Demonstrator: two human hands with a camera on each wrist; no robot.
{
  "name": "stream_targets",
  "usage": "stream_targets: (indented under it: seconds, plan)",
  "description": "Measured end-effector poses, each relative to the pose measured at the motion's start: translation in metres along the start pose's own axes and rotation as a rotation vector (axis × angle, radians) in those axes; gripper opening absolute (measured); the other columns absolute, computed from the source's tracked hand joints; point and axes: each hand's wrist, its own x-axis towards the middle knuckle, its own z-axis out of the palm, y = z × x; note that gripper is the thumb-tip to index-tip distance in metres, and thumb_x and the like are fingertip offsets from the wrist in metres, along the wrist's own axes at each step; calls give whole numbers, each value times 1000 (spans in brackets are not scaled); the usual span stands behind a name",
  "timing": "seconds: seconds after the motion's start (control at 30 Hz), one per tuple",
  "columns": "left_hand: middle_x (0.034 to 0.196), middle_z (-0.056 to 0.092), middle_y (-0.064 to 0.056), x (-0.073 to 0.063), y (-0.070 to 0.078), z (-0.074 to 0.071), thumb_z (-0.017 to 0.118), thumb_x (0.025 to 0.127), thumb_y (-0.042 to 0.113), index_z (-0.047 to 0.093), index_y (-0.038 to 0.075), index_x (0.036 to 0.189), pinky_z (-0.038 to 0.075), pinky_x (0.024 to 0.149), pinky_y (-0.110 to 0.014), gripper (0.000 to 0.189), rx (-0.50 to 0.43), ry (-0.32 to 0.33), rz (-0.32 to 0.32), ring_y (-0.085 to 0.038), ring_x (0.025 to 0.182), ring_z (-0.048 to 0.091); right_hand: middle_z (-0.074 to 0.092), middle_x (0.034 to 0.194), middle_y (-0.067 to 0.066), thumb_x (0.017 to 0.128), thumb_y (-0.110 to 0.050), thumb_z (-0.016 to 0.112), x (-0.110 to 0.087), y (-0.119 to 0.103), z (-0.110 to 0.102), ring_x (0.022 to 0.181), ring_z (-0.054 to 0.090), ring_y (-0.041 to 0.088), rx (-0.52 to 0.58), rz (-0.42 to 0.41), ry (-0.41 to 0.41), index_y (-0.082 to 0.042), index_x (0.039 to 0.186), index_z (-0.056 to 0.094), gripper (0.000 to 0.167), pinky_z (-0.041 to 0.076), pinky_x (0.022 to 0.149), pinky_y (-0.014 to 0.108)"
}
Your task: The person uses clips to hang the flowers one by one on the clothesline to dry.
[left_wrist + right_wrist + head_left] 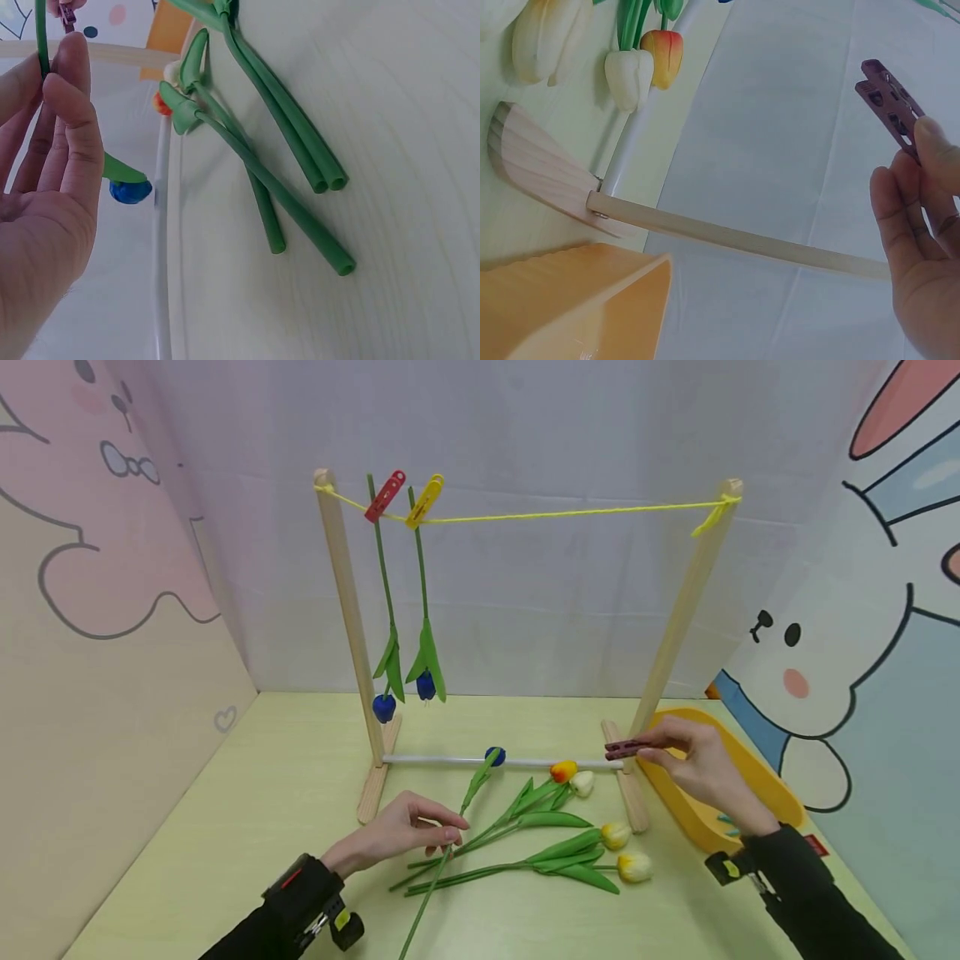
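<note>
My left hand (412, 831) pinches the green stem of an artificial tulip (474, 789) between thumb and fingers. Its blue bloom (496, 757) points away, towards the white bar. At the right, my right hand (697, 764) holds a dark maroon clothespin (626, 749) by one end, and the right wrist view shows that clothespin (889, 105) jutting past the fingertips. Two blue tulips hang bloom down from a yellow string (555, 515), one under a red clothespin (386, 496), the other under a yellow clothespin (424, 502). Several more tulips (562, 852), white, yellowish and orange, lie on the table.
Wooden posts (348, 610) on flat feet carry the string, with a white bar (435, 760) joining them low down. A yellow tray (765, 785) with small teal pieces inside stands beneath my right hand. Printed panels flank the table (247, 860), and a pale curtain (525, 610) hangs behind.
</note>
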Motion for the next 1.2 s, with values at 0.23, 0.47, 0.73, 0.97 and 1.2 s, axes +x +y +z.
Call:
stream_targets:
  seconds: [0.23,0.47,0.73,0.97,1.2]
  plan:
    - [108,74,-23,3,9,-3,60,102,20,69,-1,124,61,83,-41,32,5,32,76,-22,98,74,66,81,6,80,15,74,1,-3,-1,78,59,-6,19,27,4,-1,93,75,21,50,76,5]
    - [106,77,5,7,23,-6,56,104,19,66,-2,129,59,87,-31,33,-37,54,91,-9,99,72,66,81,6,79,16,74,3,-6,0,78,59,-4,9,26,0,-1,93,75,22,49,78,3]
    - [111,77,-1,19,43,-11,59,102,13,57,-10,134,59,88,-29,39,-30,105,171,-10,103,73,68,84,8,78,15,75,17,-9,0,80,59,-3,-22,-20,10,-1,94,74,24,47,78,1]
    - [106,76,-17,32,62,-19,62,100,13,66,-5,125,61,84,-34,31,71,283,248,-14,94,75,70,84,7,77,18,74,40,-17,-1,76,60,3,-22,-122,26,-3,93,75,26,46,73,6]
    - [94,74,-28,52,97,-28,62,99,9,70,-7,118,62,75,-30,26,196,444,383,-11,79,75,69,81,10,75,19,75,76,-29,-3,73,61,12,-7,-275,65,0,87,73,23,43,71,10]
